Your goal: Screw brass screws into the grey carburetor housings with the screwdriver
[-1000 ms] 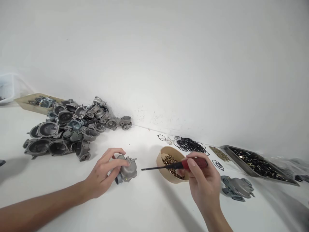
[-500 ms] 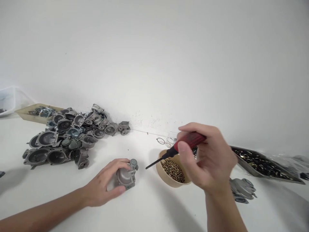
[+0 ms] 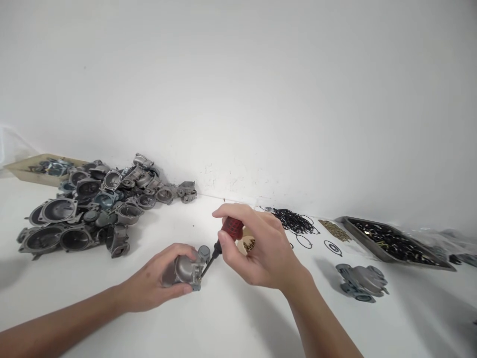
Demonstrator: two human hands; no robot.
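My left hand [image 3: 152, 281] grips a small grey metal housing [image 3: 187, 269] that rests on the white table [image 3: 231, 323]. My right hand [image 3: 261, 251] holds a screwdriver with a red handle [image 3: 230, 228]. Its black shaft slants down to the left and its tip touches the housing's right side. A tan bowl of brass screws [image 3: 248, 243] sits just behind my right hand, mostly hidden by it.
A heap of grey metal housings [image 3: 89, 204] lies at the left, with a tan tray [image 3: 22, 166] behind it. Black rubber rings [image 3: 294, 221], a patch of small brass parts [image 3: 335, 229], a dark tray of parts [image 3: 395, 243] and one more housing [image 3: 361, 282] lie at the right.
My right hand has swung left and down with the screwdriver, from beside the bowl to the housing. My left hand has turned the housing and keeps hold of it.
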